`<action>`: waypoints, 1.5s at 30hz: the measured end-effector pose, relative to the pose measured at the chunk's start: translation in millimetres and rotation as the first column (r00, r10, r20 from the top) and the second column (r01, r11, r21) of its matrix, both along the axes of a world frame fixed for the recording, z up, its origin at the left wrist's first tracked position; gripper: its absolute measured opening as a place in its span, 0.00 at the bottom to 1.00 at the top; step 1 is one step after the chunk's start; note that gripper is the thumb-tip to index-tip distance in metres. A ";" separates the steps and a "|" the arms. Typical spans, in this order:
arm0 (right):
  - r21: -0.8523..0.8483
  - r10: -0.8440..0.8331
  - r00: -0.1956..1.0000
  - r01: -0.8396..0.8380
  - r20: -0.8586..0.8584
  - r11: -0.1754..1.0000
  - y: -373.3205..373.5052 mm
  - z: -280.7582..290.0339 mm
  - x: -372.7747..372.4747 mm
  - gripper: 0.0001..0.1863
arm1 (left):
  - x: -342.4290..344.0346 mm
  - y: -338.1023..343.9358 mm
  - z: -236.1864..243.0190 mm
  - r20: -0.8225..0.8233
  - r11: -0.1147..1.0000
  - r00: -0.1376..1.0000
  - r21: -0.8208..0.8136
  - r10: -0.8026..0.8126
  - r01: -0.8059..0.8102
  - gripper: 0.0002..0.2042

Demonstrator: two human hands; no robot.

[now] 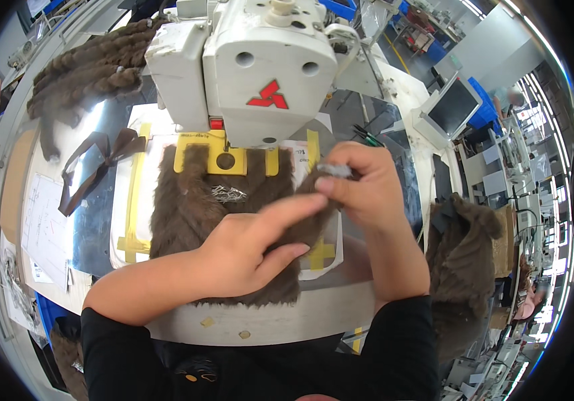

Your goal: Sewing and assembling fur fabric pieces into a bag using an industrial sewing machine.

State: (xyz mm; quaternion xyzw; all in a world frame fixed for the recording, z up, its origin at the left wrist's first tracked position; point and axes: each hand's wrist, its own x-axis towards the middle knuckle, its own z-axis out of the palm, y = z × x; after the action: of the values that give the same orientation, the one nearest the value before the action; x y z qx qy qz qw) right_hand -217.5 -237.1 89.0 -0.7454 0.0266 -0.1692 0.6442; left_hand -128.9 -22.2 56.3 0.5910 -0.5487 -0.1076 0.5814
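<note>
Between the thumb and fingers of my right hand (360,184) is a brown fur strip (315,214) with a pale grey end (333,170). My left hand (253,247) lies against that strip, index finger stretched out and thumb apart from it; its other fingertips are hidden. Beneath both hands lies a larger brown fur piece (190,254), with a small pile of metal clips (228,194) on it. A yellow plate (193,140) with a round hole overlaps the fur's upper edge, under the white sewing machine head (267,87).
Fur strips (86,67) and a dark ribbon (79,164) lie left, near paper sheets (49,227). A monitor (450,107), pens (367,137) and a draped fur piece (461,267) are right. Workstations (524,220) line the far right, with a person in pink (527,304).
</note>
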 end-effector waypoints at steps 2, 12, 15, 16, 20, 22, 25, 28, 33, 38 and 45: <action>0.171 0.031 0.984 -0.001 -0.174 0.985 -14.4 -20.1 11.0 0.10 | 13.7 -3.4 -4.9 0.143 0.990 0.986 0.123 -0.081 0.063 0.25; -0.042 0.081 0.823 -0.126 -0.562 0.991 -17.8 -51.3 73.3 0.12 | 78.2 -7.1 -27.3 0.634 0.869 0.699 0.494 -0.330 -0.038 0.25; -0.308 -0.044 0.895 -0.106 -0.444 0.945 -5.4 -54.0 79.2 0.14 | 82.2 -7.4 -35.8 0.777 0.933 0.591 0.342 -0.215 -0.111 0.21; -0.396 -0.074 0.926 -0.085 -0.369 0.914 -0.5 -58.9 79.9 0.15 | 83.4 -5.7 -36.6 0.771 0.933 0.600 0.345 -0.216 -0.107 0.21; -0.584 -0.169 0.916 -0.084 -0.365 0.807 1.8 -60.6 81.8 0.16 | 85.4 -7.2 -44.0 0.829 0.956 0.556 0.206 -0.057 -0.208 0.21; -0.567 -0.166 0.924 -0.064 -0.344 0.822 5.4 -60.9 84.7 0.16 | 87.4 -8.7 -48.5 0.843 0.946 0.535 0.213 -0.053 -0.243 0.21; -0.580 -0.180 0.936 -0.032 -0.304 0.814 -0.1 -66.8 87.4 0.16 | 91.0 -11.2 -49.7 0.814 0.948 0.577 0.228 -0.060 -0.223 0.20; -0.581 -0.183 0.933 -0.034 -0.311 0.813 -5.5 -67.4 87.9 0.16 | 94.4 -15.7 -49.4 0.781 0.933 0.615 0.293 -0.109 -0.207 0.18; -0.524 -0.163 0.937 -0.025 -0.310 0.852 -11.1 -73.7 89.6 0.17 | 96.5 -19.1 -53.1 0.796 0.921 0.600 0.289 -0.081 -0.259 0.15; -0.642 -0.132 0.980 0.005 -0.150 0.767 -10.5 -72.4 90.2 0.16 | 93.1 -19.8 -54.5 0.808 0.923 0.589 0.239 -0.017 -0.302 0.14; -0.579 -0.122 0.980 0.010 -0.155 0.815 -16.3 -76.0 88.8 0.15 | 90.4 -21.4 -53.3 0.848 0.920 0.528 0.179 0.035 -0.348 0.11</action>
State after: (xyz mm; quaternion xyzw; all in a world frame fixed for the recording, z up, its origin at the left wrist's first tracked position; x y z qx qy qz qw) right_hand -128.7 -253.4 12.9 -0.9160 0.0596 -0.1218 0.3776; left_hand -38.5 -43.6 3.0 0.7155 -0.6621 0.1610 0.1540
